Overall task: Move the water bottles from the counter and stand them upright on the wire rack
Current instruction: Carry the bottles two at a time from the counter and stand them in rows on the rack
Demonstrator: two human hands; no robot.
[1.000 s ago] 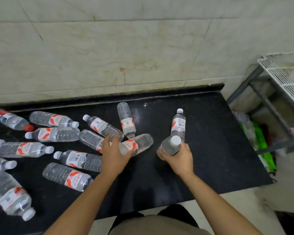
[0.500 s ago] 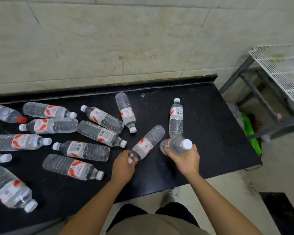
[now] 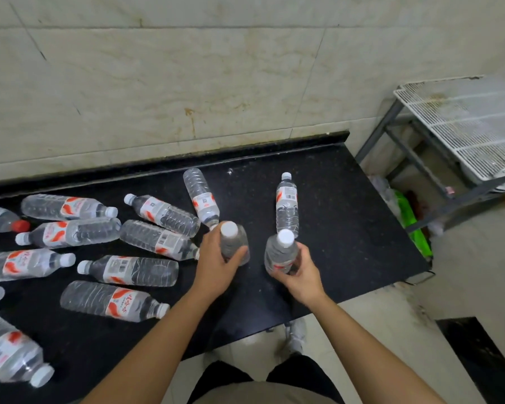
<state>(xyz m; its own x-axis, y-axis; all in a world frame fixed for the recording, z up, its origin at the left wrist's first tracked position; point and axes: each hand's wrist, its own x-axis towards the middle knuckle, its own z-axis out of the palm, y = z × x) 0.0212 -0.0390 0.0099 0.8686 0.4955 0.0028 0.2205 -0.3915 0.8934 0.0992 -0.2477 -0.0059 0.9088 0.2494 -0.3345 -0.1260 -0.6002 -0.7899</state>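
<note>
My left hand (image 3: 216, 265) grips a clear water bottle (image 3: 233, 242) upright above the black counter (image 3: 347, 228), its white cap toward me. My right hand (image 3: 299, 272) holds a second bottle (image 3: 280, 252) upright, also cap up. Several more bottles with red and white labels lie on their sides across the counter's left half, such as one (image 3: 113, 300) near the front. One bottle (image 3: 287, 204) lies just beyond my right hand. The white wire rack (image 3: 461, 126) stands to the right of the counter, with nothing on its top shelf.
A beige tiled wall rises behind the counter. Under the rack's grey metal frame (image 3: 420, 167) sits a green bag (image 3: 414, 225) and some clutter. A dark mat (image 3: 484, 360) lies on the tiled floor at the lower right.
My left hand has lifted the lying bottle by its neck end and turned it upright. My right hand's bottle has tilted up to vertical. The view has shifted toward the rack.
</note>
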